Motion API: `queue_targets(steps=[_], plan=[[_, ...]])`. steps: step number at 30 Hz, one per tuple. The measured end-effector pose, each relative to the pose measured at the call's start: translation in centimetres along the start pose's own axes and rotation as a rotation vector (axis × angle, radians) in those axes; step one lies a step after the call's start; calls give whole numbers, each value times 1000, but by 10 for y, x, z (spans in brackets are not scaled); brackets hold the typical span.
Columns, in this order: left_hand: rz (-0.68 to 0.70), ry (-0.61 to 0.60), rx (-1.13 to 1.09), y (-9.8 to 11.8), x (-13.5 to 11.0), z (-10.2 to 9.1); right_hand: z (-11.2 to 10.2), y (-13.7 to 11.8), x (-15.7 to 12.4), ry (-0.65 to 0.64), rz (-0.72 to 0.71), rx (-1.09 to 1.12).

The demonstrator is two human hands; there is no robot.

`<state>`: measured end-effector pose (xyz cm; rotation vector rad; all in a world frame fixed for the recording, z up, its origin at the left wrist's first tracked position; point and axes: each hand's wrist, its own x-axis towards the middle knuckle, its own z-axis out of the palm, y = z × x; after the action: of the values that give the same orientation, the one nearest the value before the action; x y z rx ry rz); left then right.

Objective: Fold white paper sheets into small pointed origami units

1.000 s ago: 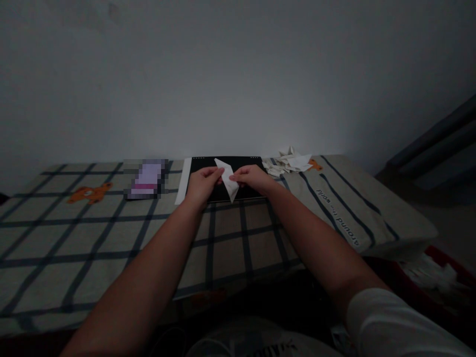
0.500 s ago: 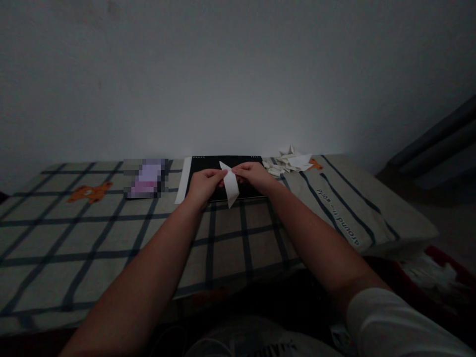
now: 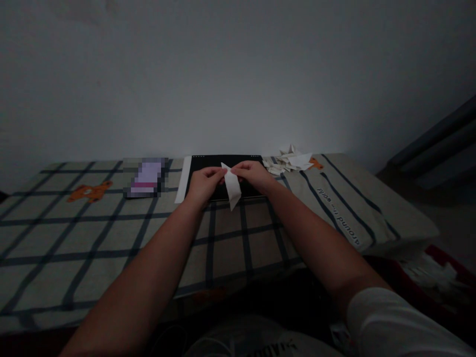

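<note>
A folded white piece of paper (image 3: pixel 233 188), pointed at its upper and lower ends, is pinched between my two hands. My left hand (image 3: pixel 206 183) grips its left edge with thumb and fingers. On the other side, my right hand (image 3: pixel 254 174) pinches it near the top, the fingertips of both hands close together. Some fingers are hidden behind the paper. Both hands are over a black flat board or book (image 3: pixel 211 161) with a white strip along its left side.
A phone-like object (image 3: pixel 147 177), blurred, lies at the left on the checked cloth (image 3: pixel 122 223). Several folded white papers (image 3: pixel 288 161) are heaped right of the black board. A pale wall (image 3: pixel 238 79) rises behind the table. Something white and red sits low at the right.
The paper has tilted slightly, its lower tip swinging a little to the right and down. Both hands keep their hold in nearly the same place.
</note>
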<state>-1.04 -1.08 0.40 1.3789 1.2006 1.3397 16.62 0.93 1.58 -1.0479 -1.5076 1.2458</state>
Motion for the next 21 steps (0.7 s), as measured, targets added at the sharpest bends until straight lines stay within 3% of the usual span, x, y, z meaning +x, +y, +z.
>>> queue_targets(steps=[6,13,21], plan=[[-2,46,50,3,-1,-1,1,2,0,-32,-12,3],[6,-1,-25,4,-2,1,3,2,-1,-44,-37,-18],[32,91,-51,4,-2,1,4,1,-1,-143,-16,-3]])
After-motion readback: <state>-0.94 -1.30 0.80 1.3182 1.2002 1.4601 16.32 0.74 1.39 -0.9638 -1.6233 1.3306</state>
